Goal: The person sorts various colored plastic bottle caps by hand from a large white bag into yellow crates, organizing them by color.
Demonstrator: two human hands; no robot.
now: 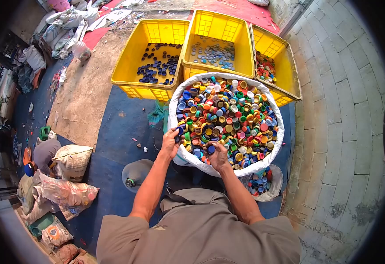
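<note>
A large round container with a white cloth rim [278,112] stands before me, heaped with bottle caps [227,119] of many colours. At its left edge my left hand [170,143] is closed on a dark blue bottle cap [179,130]. My right hand [219,156] is over the near part of the heap, its fingers curled around a blue bottle cap [211,150]. Behind the container are three yellow crates: the left crate [146,90] has dark blue caps, the middle crate [219,22] pale blue and whitish caps, the right crate [289,75] red and orange caps.
A smaller bag of caps [263,182] sits on the floor by my right side. A clear plastic container [137,175] lies at my left. Several stuffed sacks [71,160] are piled at far left. A block wall [333,132] runs along the right.
</note>
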